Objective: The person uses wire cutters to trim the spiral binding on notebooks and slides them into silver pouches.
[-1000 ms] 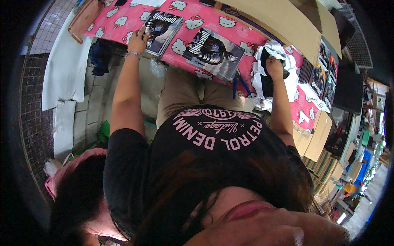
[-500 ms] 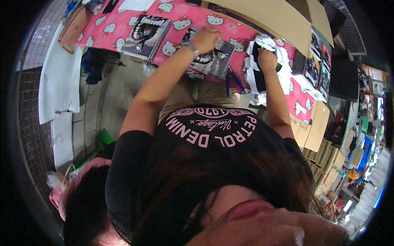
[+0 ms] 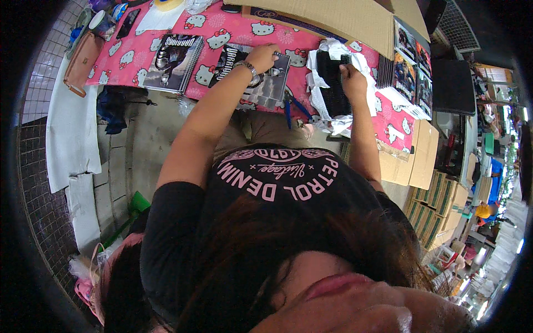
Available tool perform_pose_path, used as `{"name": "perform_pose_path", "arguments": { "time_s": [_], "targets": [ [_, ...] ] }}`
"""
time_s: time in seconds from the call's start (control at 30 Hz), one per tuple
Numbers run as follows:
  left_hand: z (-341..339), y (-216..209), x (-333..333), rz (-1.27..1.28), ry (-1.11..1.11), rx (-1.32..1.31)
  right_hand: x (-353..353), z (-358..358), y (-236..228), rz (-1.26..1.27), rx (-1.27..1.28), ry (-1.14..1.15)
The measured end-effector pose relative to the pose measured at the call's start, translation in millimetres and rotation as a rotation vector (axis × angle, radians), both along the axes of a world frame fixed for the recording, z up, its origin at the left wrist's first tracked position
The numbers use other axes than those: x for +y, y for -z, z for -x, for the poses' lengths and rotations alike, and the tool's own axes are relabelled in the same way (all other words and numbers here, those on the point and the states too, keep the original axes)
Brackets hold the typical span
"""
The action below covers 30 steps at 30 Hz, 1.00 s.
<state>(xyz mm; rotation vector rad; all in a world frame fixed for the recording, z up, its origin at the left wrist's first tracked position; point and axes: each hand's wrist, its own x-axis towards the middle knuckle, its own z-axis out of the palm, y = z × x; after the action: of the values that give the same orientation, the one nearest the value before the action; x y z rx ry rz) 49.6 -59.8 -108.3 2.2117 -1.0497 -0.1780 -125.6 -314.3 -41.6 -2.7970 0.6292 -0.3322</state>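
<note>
Your left hand [image 3: 262, 58] lies over the middle book [image 3: 272, 91], near the table's [image 3: 236, 33] near edge; its fingers curl down on the cover's far right part, and you cannot tell whether they grip anything. Your right hand [image 3: 352, 80] is drawn narrow at the far end of the black coils [image 3: 333, 91], which lie in crumpled white paper [image 3: 314, 77] by the near edge, toward the table's right end; whether it pinches one is too small to tell.

The coils look like thin plastic: judge them light, springy, and apt to snag on one another. Take one by its end, between thumb and fingertip, since a squeeze at mid-length could bend or flatten it. No coil shows on the middle book, so treat its sheets as likely to slide; its cover looks glossy and perhaps slippery. Hold it flat across the face, or at two opposite edges. The left book [image 3: 175, 64], at the near edge, has a coil along its right side and should lift as one piece. Pliers [image 3: 288, 111] lie between book and paper, over the near edge.
</note>
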Motion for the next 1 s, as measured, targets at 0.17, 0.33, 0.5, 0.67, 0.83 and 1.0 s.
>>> {"name": "perform_pose_path", "arguments": {
  "time_s": [0.17, 0.33, 0.5, 0.67, 0.83, 1.0],
  "targets": [
    [3, -53, 6, 0.017, -0.097, 0.01, 42, 11, 7, -0.635, -0.238, -0.15],
    [46, -111, 37, 0.091, 0.119, -0.408, 90, 21, -48, -0.753, -0.373, -0.292],
    [82, -105, 52, 0.004, 0.094, -0.588, 106, 18, -54, -0.624, -0.372, -0.457],
    [79, -108, 46, 0.144, 0.099, -0.52, 112, 11, -52, -0.503, -0.477, -0.384],
    [75, -108, 39, 0.176, 0.083, -0.508, 115, 10, -50, -0.598, -0.428, -0.436],
    [77, -112, 37, 0.162, 0.083, -0.514, 111, 9, -30, -0.803, -0.391, -0.453]
  ]
}}
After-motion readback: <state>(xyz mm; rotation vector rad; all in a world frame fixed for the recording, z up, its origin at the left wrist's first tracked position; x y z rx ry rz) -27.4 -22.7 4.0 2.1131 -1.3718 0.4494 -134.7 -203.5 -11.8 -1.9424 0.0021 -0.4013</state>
